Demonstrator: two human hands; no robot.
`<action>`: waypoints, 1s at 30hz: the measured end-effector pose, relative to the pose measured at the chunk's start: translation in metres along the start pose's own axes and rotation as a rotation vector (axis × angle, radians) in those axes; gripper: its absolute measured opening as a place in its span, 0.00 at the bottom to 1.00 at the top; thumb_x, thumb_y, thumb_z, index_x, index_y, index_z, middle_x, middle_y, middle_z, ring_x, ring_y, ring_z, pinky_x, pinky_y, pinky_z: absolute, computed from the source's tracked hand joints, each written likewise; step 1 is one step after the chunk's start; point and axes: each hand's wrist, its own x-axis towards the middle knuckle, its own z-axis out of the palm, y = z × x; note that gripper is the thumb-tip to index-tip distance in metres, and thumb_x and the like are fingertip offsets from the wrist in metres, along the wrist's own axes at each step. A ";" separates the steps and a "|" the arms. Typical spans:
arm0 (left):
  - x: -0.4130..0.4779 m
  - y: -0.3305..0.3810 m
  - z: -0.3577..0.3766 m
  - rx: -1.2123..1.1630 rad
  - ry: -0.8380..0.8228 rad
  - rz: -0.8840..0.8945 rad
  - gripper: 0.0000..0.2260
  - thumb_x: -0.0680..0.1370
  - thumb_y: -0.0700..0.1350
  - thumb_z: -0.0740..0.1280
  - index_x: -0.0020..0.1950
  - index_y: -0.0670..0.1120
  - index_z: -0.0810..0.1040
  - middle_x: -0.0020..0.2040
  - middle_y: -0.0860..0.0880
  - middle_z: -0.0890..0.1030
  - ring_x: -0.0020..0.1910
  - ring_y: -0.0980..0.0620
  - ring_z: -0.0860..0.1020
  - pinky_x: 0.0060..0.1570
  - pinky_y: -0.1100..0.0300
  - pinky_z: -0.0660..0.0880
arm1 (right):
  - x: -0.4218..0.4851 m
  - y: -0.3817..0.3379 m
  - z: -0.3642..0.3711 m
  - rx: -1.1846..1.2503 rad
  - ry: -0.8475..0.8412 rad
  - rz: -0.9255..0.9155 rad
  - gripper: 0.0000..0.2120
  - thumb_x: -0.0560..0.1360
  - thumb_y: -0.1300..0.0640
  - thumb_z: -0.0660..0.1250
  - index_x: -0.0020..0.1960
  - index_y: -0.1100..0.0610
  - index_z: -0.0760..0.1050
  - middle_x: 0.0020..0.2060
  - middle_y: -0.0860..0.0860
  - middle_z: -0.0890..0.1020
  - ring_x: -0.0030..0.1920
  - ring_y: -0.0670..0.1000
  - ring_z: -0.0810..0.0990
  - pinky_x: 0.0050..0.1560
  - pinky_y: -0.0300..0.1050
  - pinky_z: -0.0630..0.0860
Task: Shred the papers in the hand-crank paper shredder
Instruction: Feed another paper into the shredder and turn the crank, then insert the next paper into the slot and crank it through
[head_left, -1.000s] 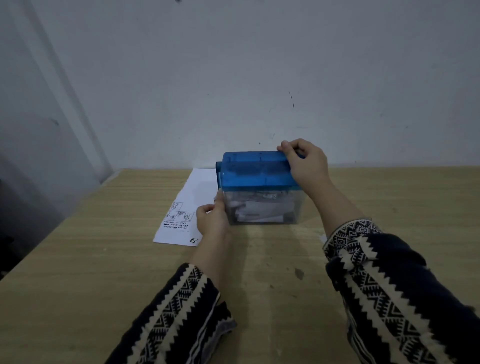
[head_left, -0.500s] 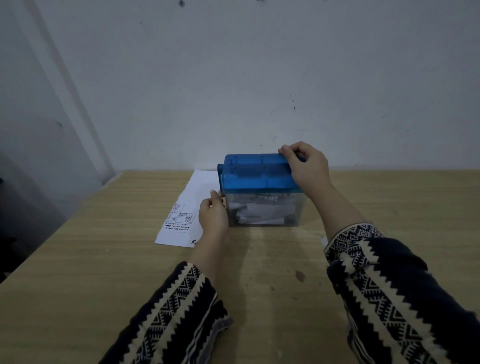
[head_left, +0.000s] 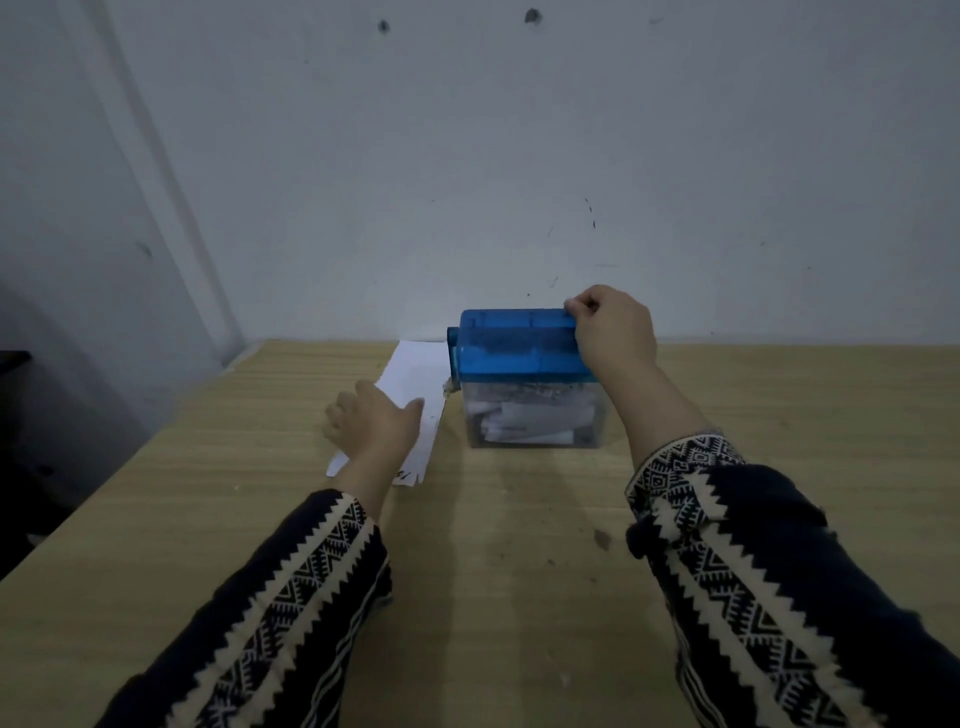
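A small hand-crank shredder with a blue top (head_left: 514, 343) and a clear bin (head_left: 535, 421) full of white paper scraps stands near the table's back edge. My right hand (head_left: 613, 327) grips the right end of the blue top, fingers curled over its upper corner; the crank is hidden behind that hand. A white printed sheet (head_left: 415, 379) lies flat just left of the shredder. My left hand (head_left: 371, 423) rests on this sheet with fingers spread, thumb pointing toward the shredder.
The wooden table (head_left: 493, 545) runs up to a pale wall (head_left: 467, 156) right behind the shredder. Its left edge slants away at the left, with a dark object (head_left: 13, 358) beyond it. Patterned sleeves cover both forearms.
My left hand has left the shredder's clear bin and moved left onto the sheet. My right hand stays on the blue top. The camera has tilted up slightly.
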 end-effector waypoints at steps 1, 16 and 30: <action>0.003 -0.007 -0.003 0.086 -0.047 -0.034 0.34 0.72 0.65 0.69 0.66 0.41 0.70 0.67 0.40 0.71 0.67 0.40 0.67 0.65 0.48 0.64 | -0.002 -0.001 0.000 -0.001 -0.027 -0.018 0.10 0.81 0.46 0.60 0.50 0.51 0.75 0.48 0.47 0.78 0.47 0.49 0.74 0.42 0.44 0.69; 0.014 -0.035 -0.012 0.123 -0.139 -0.087 0.22 0.75 0.58 0.70 0.59 0.42 0.79 0.59 0.43 0.80 0.59 0.41 0.77 0.53 0.54 0.71 | -0.020 0.002 0.001 -0.105 -0.067 -0.133 0.27 0.78 0.32 0.55 0.62 0.52 0.71 0.57 0.52 0.79 0.57 0.54 0.76 0.50 0.51 0.76; 0.008 -0.045 -0.003 -0.096 0.001 0.021 0.14 0.77 0.50 0.69 0.56 0.42 0.78 0.56 0.41 0.80 0.55 0.40 0.77 0.53 0.52 0.71 | -0.019 0.004 0.001 -0.092 -0.070 -0.141 0.27 0.78 0.33 0.55 0.63 0.53 0.71 0.58 0.52 0.79 0.57 0.53 0.77 0.49 0.49 0.75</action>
